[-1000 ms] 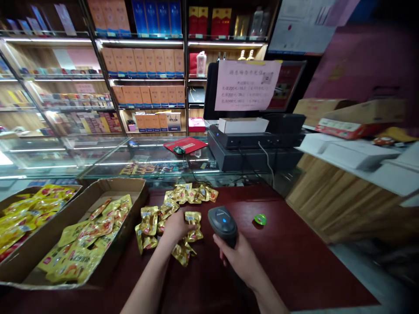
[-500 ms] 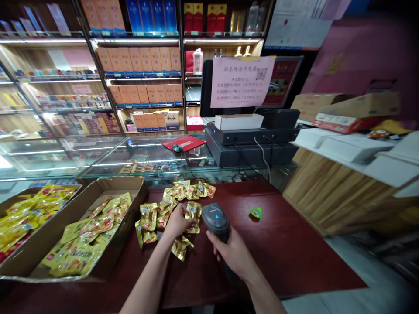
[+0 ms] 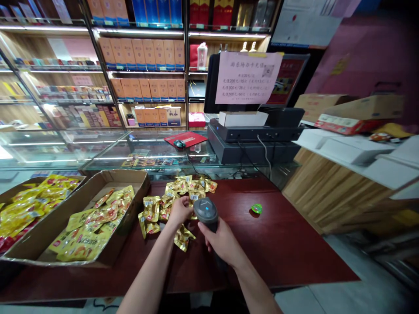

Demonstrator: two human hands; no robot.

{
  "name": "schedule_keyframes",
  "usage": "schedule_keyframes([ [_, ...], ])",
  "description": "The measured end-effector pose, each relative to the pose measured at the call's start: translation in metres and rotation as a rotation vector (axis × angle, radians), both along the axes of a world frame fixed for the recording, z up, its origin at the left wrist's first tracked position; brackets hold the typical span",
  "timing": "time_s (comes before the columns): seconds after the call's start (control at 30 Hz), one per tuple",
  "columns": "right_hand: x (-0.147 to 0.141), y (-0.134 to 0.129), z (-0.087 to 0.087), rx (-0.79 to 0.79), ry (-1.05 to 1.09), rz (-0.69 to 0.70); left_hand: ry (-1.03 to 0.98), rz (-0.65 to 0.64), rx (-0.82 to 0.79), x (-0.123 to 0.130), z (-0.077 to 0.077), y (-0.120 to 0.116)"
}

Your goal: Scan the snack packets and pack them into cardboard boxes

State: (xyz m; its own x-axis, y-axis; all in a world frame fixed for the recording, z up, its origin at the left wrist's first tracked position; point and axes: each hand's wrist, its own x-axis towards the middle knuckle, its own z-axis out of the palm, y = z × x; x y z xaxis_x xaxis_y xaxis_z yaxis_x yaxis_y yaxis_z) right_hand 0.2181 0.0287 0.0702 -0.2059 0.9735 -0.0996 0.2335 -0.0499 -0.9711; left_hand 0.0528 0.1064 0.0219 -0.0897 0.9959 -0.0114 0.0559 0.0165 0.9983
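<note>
The left hand (image 3: 179, 210), fingers together, lies on loose gold sachets (image 3: 151, 209), grip unclear, while the right hand (image 3: 222, 242) clamps its fingers around a black barcode scanner (image 3: 206, 212) just beside it.

My forearms (image 3: 146, 277) come up bare from the bottom edge of the view, slim and smooth, narrowing toward the wrists. My left hand (image 3: 179, 211) and right hand (image 3: 221, 243) are bare as well, with slender, tapering fingers (image 3: 209, 239). My nails are too small in this view to make out.
</note>
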Motion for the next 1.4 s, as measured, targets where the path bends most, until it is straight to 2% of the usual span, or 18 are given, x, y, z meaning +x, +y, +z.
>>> schedule_keyframes([
  [0.07,-0.001,0.0,0.001,0.014,-0.003,0.001,0.003,-0.011,-0.009,-0.001,0.001,0.0],
  [0.27,0.0,0.002,-0.003,0.056,-0.007,-0.003,0.198,-0.038,-0.008,-0.005,0.006,-0.001],
  [0.37,0.002,0.002,-0.004,0.041,0.001,-0.007,0.15,-0.045,-0.013,-0.003,0.008,-0.002],
  [0.47,0.005,0.0,-0.002,0.021,0.011,-0.018,0.122,0.01,-0.016,-0.002,0.01,-0.004],
  [0.6,0.009,-0.004,0.005,0.008,0.019,-0.02,0.107,0.053,0.049,-0.019,0.02,-0.009],
  [0.73,0.003,-0.002,0.015,0.031,0.003,-0.034,0.105,0.186,0.111,-0.068,0.044,-0.019],
  [0.87,-0.015,0.002,0.022,0.022,0.011,0.018,0.164,0.373,0.19,-0.142,0.08,-0.04],
  [0.97,-0.028,0.005,0.017,0.033,-0.006,0.039,0.283,0.557,0.202,-0.196,0.102,-0.063],
  [1.07,-0.04,0.01,0.008,0.045,-0.019,0.078,0.357,0.698,0.185,-0.234,0.113,-0.085],
  [1.13,-0.047,0.012,0.002,0.018,-0.01,0.118,0.382,0.721,0.186,-0.248,0.112,-0.094],
  [1.27,-0.055,0.013,-0.002,0.003,0.018,0.162,0.397,0.675,0.181,-0.245,0.104,-0.097],
  [1.4,-0.052,0.011,0.005,0.036,0.015,0.157,0.398,0.571,0.159,-0.205,0.098,-0.088],
])
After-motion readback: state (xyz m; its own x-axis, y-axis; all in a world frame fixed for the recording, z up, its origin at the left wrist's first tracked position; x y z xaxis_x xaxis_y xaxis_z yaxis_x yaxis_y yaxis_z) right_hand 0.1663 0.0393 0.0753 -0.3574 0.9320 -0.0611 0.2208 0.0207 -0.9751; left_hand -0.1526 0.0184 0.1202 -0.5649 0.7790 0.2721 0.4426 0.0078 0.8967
